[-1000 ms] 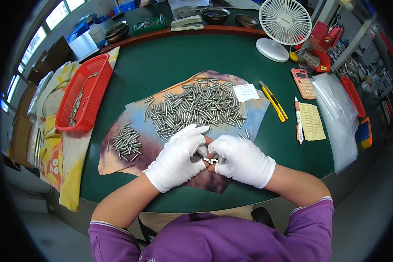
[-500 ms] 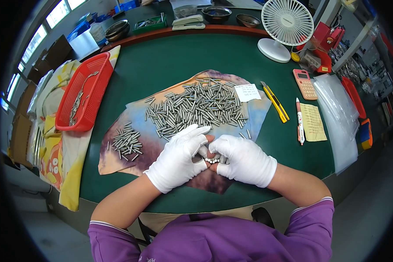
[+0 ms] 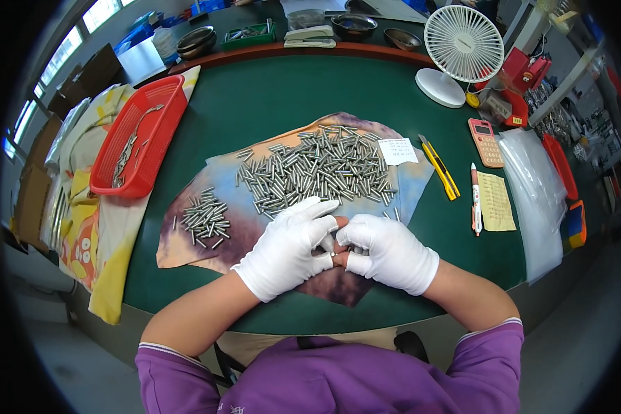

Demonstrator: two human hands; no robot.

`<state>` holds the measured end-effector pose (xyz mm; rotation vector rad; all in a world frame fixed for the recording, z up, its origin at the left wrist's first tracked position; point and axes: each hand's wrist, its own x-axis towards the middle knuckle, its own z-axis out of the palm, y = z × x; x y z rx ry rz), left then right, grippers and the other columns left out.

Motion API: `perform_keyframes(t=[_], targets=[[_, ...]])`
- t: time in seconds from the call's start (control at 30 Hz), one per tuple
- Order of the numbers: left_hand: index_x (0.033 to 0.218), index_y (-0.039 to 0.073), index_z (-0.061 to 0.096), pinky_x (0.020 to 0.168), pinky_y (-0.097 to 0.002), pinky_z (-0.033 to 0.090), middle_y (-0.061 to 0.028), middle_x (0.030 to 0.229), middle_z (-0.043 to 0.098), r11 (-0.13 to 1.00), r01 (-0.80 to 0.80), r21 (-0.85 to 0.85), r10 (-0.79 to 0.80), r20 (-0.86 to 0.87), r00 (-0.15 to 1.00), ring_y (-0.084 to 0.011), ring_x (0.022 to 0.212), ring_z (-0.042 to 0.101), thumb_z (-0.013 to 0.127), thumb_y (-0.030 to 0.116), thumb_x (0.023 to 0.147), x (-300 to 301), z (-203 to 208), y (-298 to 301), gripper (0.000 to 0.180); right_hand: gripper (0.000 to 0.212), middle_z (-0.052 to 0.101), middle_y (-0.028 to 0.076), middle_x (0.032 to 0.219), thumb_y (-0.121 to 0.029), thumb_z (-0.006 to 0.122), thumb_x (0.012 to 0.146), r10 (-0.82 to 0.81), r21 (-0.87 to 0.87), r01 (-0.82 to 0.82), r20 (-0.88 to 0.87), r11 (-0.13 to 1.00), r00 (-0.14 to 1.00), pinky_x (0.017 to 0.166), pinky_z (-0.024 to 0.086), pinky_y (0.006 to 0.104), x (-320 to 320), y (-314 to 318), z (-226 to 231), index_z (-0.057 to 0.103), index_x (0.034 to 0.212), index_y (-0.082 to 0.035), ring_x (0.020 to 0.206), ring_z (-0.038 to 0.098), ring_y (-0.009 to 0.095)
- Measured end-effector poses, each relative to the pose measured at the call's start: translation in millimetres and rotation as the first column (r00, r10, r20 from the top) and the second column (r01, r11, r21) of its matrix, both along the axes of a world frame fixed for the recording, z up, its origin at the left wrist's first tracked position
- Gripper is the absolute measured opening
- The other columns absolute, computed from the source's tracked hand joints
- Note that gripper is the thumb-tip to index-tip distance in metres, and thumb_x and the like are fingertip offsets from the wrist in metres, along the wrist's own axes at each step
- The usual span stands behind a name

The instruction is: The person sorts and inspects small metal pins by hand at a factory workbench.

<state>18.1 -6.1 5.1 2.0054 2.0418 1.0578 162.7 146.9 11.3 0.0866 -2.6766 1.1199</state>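
My left hand (image 3: 290,241) and my right hand (image 3: 390,254), both in white gloves with some bare fingertips, meet in front of me. Their fingers are pinched together around small metal pins (image 3: 334,254); only a few shiny ends show, the rest being hidden by the fingers. Just beyond the hands lies a large heap of short, silvery metal pins (image 3: 317,169) on a tie-dyed cloth (image 3: 248,238). A smaller pile of the same pins (image 3: 206,217) rests on the cloth to the left of my left hand.
On the left stands a red basket (image 3: 160,138) with metal pieces inside. A paper slip (image 3: 397,152) touches the heap's right side. Farther right are a yellow utility knife (image 3: 440,169), a pen (image 3: 476,200), a calculator (image 3: 486,143) and plastic bags (image 3: 533,200). A white fan (image 3: 462,45) stands at the back.
Several bright pin ends showed in a row between my fingertips before; now the fingers have closed over most of them. The whole view has shifted slightly.
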Motion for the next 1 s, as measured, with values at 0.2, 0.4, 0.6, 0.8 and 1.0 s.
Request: perform_keyframes(t=[0.2,0.4,0.6,0.8,1.0], targets=[[0.107,0.002,0.064,0.094,-0.0422,0.049,-0.0171,0.115,0.065,0.999,0.030,0.021,-0.031,0.089,0.996,-0.0341,0.108,0.061,0.082,0.011,0.069,-6.1,0.3,-1.6,0.043,0.015,0.063,0.010,0.085,-0.012,0.076,0.078,0.007,0.075,-0.003,-0.052,0.997,0.999,0.070,0.052,0.0370,1.8,3.8,16.4,0.065,0.088,-0.008,0.080,0.064,0.029],[0.114,0.000,0.063,0.084,-0.0297,0.054,-0.0103,0.096,0.073,0.995,0.018,0.096,-0.057,0.413,0.909,-0.0203,0.089,0.070,0.076,0.001,0.078,-4.9,0.3,-8.8,0.039,0.013,0.060,0.013,0.087,-0.014,0.068,0.083,-0.072,0.207,0.063,0.032,0.976,0.997,0.072,0.052,0.0416,1.5,10.4,14.2,0.061,0.092,-0.007,0.082,0.062,0.033],[0.116,-0.001,0.062,0.076,-0.0261,0.055,-0.0040,0.090,0.069,0.990,-0.066,-0.123,0.139,0.829,0.541,-0.0093,0.081,0.067,0.071,0.002,0.088,-5.9,10.9,-13.1,0.029,0.014,0.060,0.013,0.086,-0.014,0.067,0.082,-0.051,0.236,0.040,0.043,0.971,0.998,0.073,0.052,0.0419,0.4,9.8,15.4,0.061,0.093,-0.007,0.082,0.063,0.033],[0.104,-0.002,0.069,0.078,-0.0267,0.054,-0.0064,0.092,0.069,0.970,-0.243,0.021,0.192,0.553,0.811,-0.0133,0.083,0.067,0.067,0.002,0.092,-36.8,5.6,-12.2,0.013,0.013,0.064,0.010,0.085,-0.011,0.068,0.083,-0.098,0.139,0.096,0.008,0.986,0.995,0.071,0.053,0.0359,-5.5,14.5,13.9,0.063,0.094,-0.005,0.078,0.065,0.025],[0.102,0.002,0.070,0.068,-0.0276,0.050,-0.0061,0.086,0.065,0.827,-0.487,0.281,0.454,0.179,0.873,-0.0145,0.075,0.063,0.067,-0.003,0.087,-65.0,16.6,-31.8,0.016,0.020,0.065,0.000,0.090,-0.018,0.069,0.094,-0.093,-0.744,0.191,0.171,0.641,0.981,0.072,0.052,0.0251,-13.7,27.1,6.7,0.063,0.104,-0.002,0.078,0.062,0.009]])
